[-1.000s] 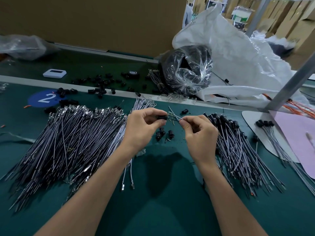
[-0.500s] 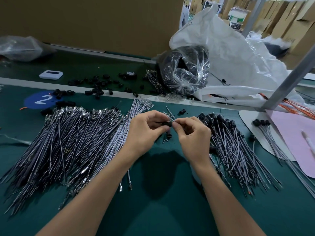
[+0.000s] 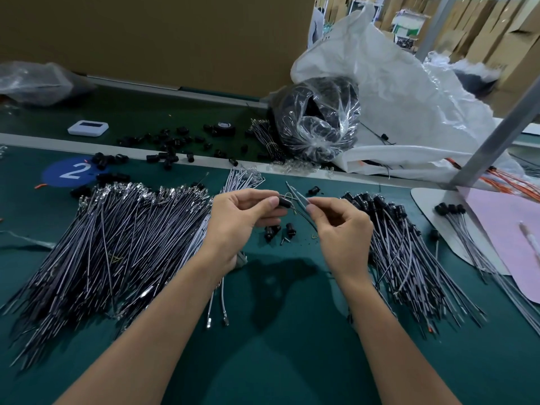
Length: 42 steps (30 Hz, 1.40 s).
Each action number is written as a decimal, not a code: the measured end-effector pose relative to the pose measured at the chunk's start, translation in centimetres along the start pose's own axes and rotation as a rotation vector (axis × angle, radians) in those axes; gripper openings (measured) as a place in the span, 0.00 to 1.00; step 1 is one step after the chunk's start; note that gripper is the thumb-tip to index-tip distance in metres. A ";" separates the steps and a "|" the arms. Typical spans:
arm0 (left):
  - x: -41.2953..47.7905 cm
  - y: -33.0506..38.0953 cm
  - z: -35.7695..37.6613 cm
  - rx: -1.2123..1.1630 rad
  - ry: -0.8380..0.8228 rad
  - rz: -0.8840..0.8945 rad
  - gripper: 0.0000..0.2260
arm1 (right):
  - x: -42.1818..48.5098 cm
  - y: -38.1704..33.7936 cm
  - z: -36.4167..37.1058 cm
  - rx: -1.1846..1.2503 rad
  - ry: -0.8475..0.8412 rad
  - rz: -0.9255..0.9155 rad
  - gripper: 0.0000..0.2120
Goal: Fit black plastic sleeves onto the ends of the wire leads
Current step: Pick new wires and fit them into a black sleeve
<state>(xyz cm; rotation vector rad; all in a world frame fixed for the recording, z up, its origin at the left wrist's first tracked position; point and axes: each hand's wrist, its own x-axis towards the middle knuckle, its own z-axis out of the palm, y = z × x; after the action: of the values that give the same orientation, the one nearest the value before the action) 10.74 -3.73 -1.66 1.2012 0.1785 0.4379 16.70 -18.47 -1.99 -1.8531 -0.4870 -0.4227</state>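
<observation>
Your left hand [image 3: 236, 220] is up over the green surface [image 3: 277, 346]. Its fingers [image 3: 270, 203] pinch one black sleeve [image 3: 284, 202] by the tip. Your right hand [image 3: 340, 229] is just beside it. Its fingers [image 3: 314, 206] pinch a few thin leads [image 3: 296, 195], and their ends point up and away from you. The sleeve and the leads are very close. You cannot tell if a lead end is inside the sleeve. A dark wire [image 3: 304, 218] hangs in a curve between your two hands.

Below your hands, a few loose sleeves [image 3: 289, 229] lie on the surface.

On your left lies a big pile of bare leads [image 3: 117, 244], spread out like a fan. On your right lies a smaller pile of done leads [image 3: 409, 252], with black sleeves on their far ends. A few more lie further right, partly on a pink sheet [image 3: 511, 229].

Behind the left pile there is a blue sticker [image 3: 71, 171] with a white 2 on it. More black sleeves are scattered [image 3: 169, 141] past it, near a small white box [image 3: 88, 128]. A clear bag [image 3: 318, 124] full of black parts sits at the back, touching a big white sack [image 3: 394, 83].
</observation>
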 end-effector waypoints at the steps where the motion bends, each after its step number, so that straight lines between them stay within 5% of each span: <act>1: 0.1 0.0 -0.1 -0.033 0.019 -0.010 0.04 | 0.1 0.0 -0.1 -0.005 0.005 -0.013 0.06; 9: 0.5 0.1 -0.8 -0.177 0.094 -0.073 0.03 | -0.2 -0.3 -0.2 -0.069 -0.006 -0.178 0.05; 42: -0.2 0.2 0.1 -0.048 -0.050 -0.123 0.03 | -0.3 -0.3 0.2 -0.071 -0.068 -0.174 0.08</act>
<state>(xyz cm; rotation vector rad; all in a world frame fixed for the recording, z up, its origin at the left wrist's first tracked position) 10.51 -3.85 -1.46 1.1459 0.1966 0.3031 16.29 -18.23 -2.02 -1.9050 -0.6910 -0.5002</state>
